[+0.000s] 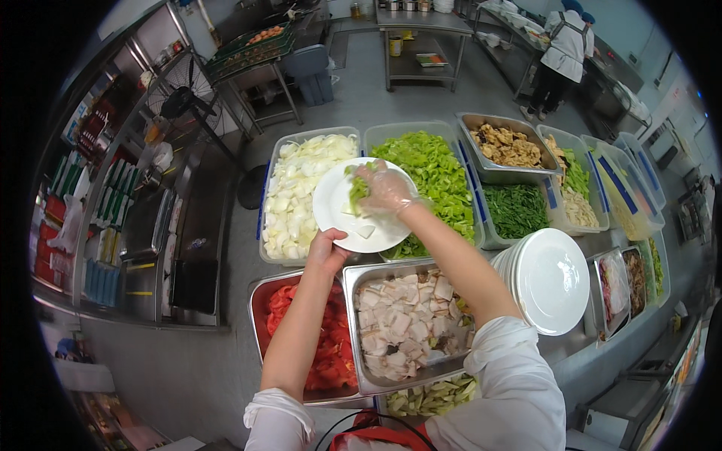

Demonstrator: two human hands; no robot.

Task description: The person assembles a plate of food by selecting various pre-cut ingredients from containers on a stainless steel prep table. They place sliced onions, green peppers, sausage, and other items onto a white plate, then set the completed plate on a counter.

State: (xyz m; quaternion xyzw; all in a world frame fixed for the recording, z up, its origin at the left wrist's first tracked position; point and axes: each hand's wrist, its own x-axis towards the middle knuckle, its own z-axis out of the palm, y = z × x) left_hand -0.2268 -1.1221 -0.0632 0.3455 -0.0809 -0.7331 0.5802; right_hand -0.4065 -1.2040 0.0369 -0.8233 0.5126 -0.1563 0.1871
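Observation:
My left hand grips the near rim of a round white plate, held tilted above the food bins. My right hand, in a clear plastic glove, is over the plate with its fingers closed on green vegetable pieces. A few white onion pieces lie on the plate. Beneath it are a bin of cut onion at left and a bin of chopped light-green vegetable at right. Nearer me stand steel pans of red tomato-like pieces and pale sliced meat.
A stack of white plates stands right of my right forearm. Farther right are a steel pan of browned pieces, a bin of dark-green cut vegetable and several other bins. A standing fan is at left; a person works far right.

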